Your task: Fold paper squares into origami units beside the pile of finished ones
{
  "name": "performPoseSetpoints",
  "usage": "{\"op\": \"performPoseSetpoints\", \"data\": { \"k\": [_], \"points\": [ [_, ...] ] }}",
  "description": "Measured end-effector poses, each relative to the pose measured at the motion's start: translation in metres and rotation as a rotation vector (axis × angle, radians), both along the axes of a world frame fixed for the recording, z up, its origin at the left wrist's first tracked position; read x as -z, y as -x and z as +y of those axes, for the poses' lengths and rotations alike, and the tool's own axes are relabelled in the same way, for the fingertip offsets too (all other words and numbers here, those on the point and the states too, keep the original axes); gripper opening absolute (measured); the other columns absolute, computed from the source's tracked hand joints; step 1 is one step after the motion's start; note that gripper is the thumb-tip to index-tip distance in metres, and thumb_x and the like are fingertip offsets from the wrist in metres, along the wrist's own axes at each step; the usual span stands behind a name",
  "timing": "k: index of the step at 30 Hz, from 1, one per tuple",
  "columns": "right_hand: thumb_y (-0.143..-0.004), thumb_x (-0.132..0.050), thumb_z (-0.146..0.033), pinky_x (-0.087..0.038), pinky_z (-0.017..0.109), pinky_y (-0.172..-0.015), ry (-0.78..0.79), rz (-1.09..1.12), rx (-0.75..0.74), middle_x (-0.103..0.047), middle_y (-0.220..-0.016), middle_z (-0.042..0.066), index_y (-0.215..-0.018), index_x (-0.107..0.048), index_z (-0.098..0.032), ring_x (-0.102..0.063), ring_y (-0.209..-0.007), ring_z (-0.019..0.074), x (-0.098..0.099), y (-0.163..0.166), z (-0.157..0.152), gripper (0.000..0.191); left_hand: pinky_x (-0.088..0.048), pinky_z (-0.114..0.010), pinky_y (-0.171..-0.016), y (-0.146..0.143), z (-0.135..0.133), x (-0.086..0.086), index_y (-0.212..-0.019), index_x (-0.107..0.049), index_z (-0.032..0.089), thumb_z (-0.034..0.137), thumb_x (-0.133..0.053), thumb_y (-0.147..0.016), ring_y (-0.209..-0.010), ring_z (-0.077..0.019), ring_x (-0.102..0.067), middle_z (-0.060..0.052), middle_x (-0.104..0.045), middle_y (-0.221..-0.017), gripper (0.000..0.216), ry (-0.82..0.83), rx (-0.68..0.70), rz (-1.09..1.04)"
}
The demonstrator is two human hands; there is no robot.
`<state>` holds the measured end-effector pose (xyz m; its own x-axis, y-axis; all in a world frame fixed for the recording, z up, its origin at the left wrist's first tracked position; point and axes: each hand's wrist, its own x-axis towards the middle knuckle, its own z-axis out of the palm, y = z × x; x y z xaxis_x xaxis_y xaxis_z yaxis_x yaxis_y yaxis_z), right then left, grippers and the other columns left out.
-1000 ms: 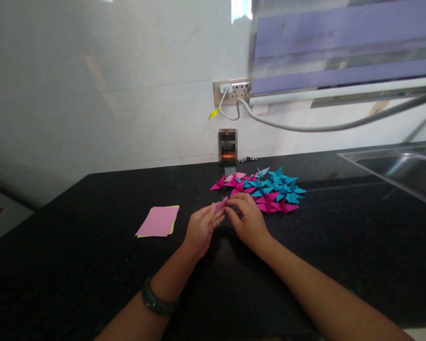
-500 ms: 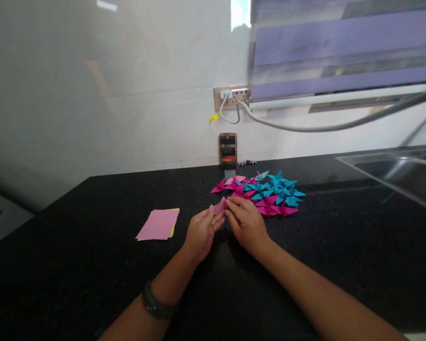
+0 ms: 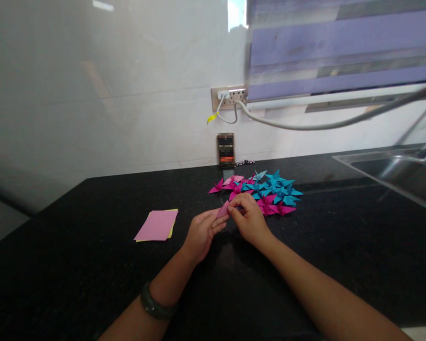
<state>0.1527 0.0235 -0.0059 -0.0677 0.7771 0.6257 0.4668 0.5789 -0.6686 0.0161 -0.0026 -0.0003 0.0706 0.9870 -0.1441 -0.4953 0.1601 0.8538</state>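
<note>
A small piece of folded pink paper (image 3: 223, 209) is held up between both hands over the dark counter. My left hand (image 3: 203, 233) grips its lower left part, thumb on top and fingers beneath. The thumb and index finger of my right hand (image 3: 249, 219) pinch its right edge. Just beyond the hands lie several folded paper cranes: magenta cranes (image 3: 268, 205) in front and to the left, blue cranes (image 3: 277, 186) to the right, and a pale one at the back. Left of my left hand rests a stack of square paper (image 3: 156, 225), pink on top with yellow showing under it.
A phone-like device (image 3: 226, 149) with a blurred screen stands upright near the wall, with a beaded string (image 3: 244, 163) beside it. A wall socket (image 3: 228, 98) holds a white plug with a cable. At the right is a metal sink (image 3: 404, 173).
Both hands stay on the pink paper. My right hand's fingers have shifted slightly along its right edge, and more of the paper's folded point shows. The view has moved a little.
</note>
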Motion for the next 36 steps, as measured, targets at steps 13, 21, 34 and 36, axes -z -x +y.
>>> {"op": "performPoseSetpoints", "data": {
  "k": [13,21,34,36],
  "points": [
    [-0.077,-0.051,-0.014,-0.043,0.038,-0.081,-0.141,-0.360,-0.218,-0.049,-0.108,0.009,-0.080,-0.061,-0.019,-0.045,-0.101,0.0212,-0.002,-0.005,-0.007,0.012,-0.047,-0.025,-0.066,0.006,0.006,0.001,-0.080,-0.065,0.009,0.023,-0.063,-0.071,-0.067,-0.0129,-0.060,-0.007,-0.066,-0.076,0.017,-0.013,-0.015,-0.033],
    [-0.074,-0.056,-0.017,-0.042,0.039,-0.086,-0.163,-0.396,-0.254,-0.049,-0.112,0.009,-0.093,-0.063,-0.022,-0.044,-0.106,0.0215,-0.003,-0.006,-0.006,0.020,-0.045,-0.024,-0.062,0.009,0.007,0.008,-0.086,-0.066,0.012,0.031,-0.064,-0.069,-0.067,-0.0136,-0.058,-0.006,-0.066,-0.078,0.026,-0.092,0.035,0.204],
    [-0.073,-0.059,-0.036,-0.038,0.042,-0.089,-0.068,-0.505,-0.309,-0.048,-0.118,0.010,-0.087,-0.067,-0.021,-0.043,-0.108,0.0245,-0.007,-0.006,-0.011,0.022,-0.044,-0.024,-0.063,0.008,0.009,0.009,-0.088,-0.063,0.011,0.029,-0.063,-0.069,-0.066,-0.0133,-0.059,-0.007,-0.066,-0.078,0.026,-0.087,0.011,0.147],
    [-0.080,-0.051,-0.027,-0.039,0.037,-0.087,-0.019,-0.391,-0.290,-0.052,-0.109,0.009,-0.078,-0.066,-0.019,-0.047,-0.102,0.0203,-0.005,-0.003,-0.009,0.017,-0.044,-0.024,-0.063,0.008,0.009,0.009,-0.090,-0.063,0.011,0.024,-0.065,-0.066,-0.066,-0.0132,-0.059,-0.006,-0.066,-0.078,0.028,-0.096,0.029,0.169]
  ]
}}
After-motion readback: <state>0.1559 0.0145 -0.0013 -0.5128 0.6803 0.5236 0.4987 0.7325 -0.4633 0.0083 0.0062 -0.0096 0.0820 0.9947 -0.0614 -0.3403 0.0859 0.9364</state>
